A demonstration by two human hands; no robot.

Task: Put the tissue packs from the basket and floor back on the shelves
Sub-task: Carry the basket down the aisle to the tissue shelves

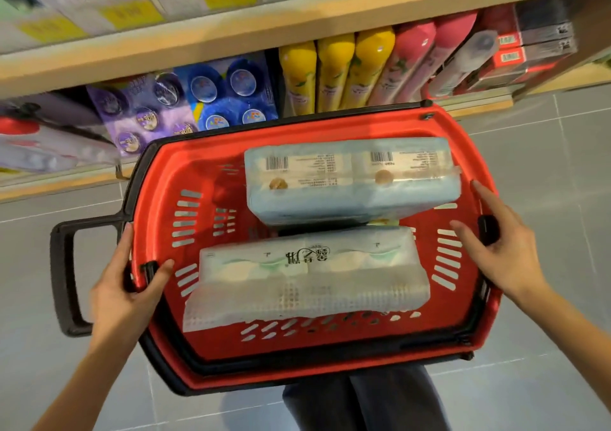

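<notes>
The left grip (122, 285) clasps the left rim of the red basket (297, 361), thumb inside. The right grip (496, 242), released, touches the right rim with straight fingers. Inside lies a white tissue pack (307, 281), with a blue tissue pack (353, 179) behind it. Beyond is the shelf (231, 30).

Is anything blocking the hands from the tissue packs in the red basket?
Nothing visible: the blue pack and white pack lie uncovered in the open basket, between the left hand and right hand at its rim.
</notes>
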